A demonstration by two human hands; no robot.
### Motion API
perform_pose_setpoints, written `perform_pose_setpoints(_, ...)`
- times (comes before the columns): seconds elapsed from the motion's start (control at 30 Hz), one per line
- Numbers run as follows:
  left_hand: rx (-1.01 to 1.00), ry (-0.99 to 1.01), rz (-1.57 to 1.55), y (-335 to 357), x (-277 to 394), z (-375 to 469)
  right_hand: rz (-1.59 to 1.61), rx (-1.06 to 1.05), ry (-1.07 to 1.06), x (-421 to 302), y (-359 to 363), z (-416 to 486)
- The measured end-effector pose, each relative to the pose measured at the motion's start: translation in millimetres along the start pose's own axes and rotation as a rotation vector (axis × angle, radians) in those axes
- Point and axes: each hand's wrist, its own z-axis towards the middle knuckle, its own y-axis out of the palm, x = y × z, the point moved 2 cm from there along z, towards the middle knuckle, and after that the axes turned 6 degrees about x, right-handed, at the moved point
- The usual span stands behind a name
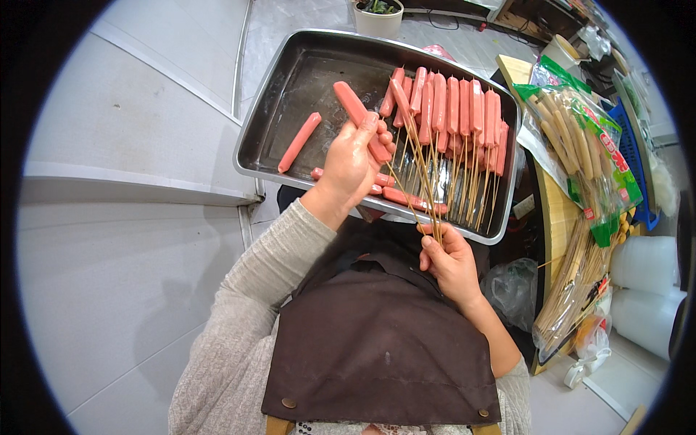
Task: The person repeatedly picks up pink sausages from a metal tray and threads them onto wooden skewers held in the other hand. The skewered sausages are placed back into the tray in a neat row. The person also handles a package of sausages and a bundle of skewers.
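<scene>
My left hand (353, 160) grips a pink sausage (350, 103) over a deep metal tray (261, 103). My right hand (448, 261) pinches several thin wooden skewers (428, 198); one of them runs up to the lower end of the held sausage. Whether its tip is inside, I cannot tell. Skewered sausages (454, 103) lie piled in the right half of the tray, their sticks towards me. One loose sausage (299, 142) rests in the left part, and several more (408, 198) lie along the near edge, partly behind my left hand and the skewers.
At the right, a wooden table (554, 201) carries a clear and green bag of pale sausages (571, 130) and a plastic bag of skewers (571, 288). Stacked clear plastic containers (644, 266) stand beyond. A white partition (136, 125) is at the left, a potted plant (379, 20) behind the tray.
</scene>
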Motion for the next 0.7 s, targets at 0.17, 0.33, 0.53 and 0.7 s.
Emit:
perform_pose_setpoints(0.17, -0.039, -0.025, 0.111, 6, -18, -13, 0.018, -0.004, 0.01, -6, 8, 9)
perform_pose_setpoints(0.33, -0.05, -0.032, 0.132, 5, 3, 4, 0.044, 0.004, 0.001, -9, 8, 14)
perform_pose_setpoints(0.53, 0.065, 0.016, 0.018, -10, 20, 22, 0.035, -0.041, 0.045, 1, 10, 15)
perform_pose_setpoints(0.7, 0.07, -0.034, -0.025, -7, -5, 4, -0.003, -0.046, 0.007, -1, 17, 19)
